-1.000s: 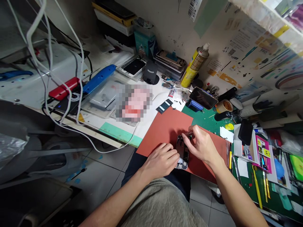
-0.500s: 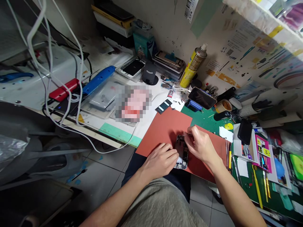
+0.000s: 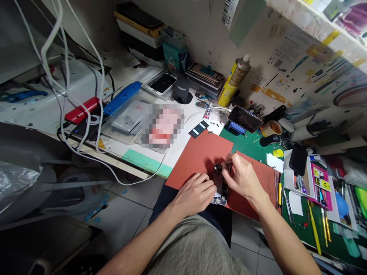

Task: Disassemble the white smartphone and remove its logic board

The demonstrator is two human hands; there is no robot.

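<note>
An opened phone (image 3: 220, 186), its insides showing, lies on a red mat (image 3: 200, 152) at the desk's front edge. My left hand (image 3: 193, 195) rests on the mat with curled fingers pressed against the phone's left side, holding it steady. My right hand (image 3: 243, 177) hovers over the phone's top right, its fingers pinched together at the upper edge. What the pinch holds is too small to make out.
A green cutting mat (image 3: 249, 143) lies under the red one. A yellow spray can (image 3: 235, 79), a dark phone on a blue stand (image 3: 246, 118), a tape roll (image 3: 272, 128), stacked phone frames (image 3: 205, 76), tools (image 3: 314, 225) at right and hanging white cables (image 3: 60, 88) at left crowd the desk.
My right hand has shifted slightly left along the phone's top edge, fingers still pinched. My left hand has stayed on the phone's side. The view moved a little.
</note>
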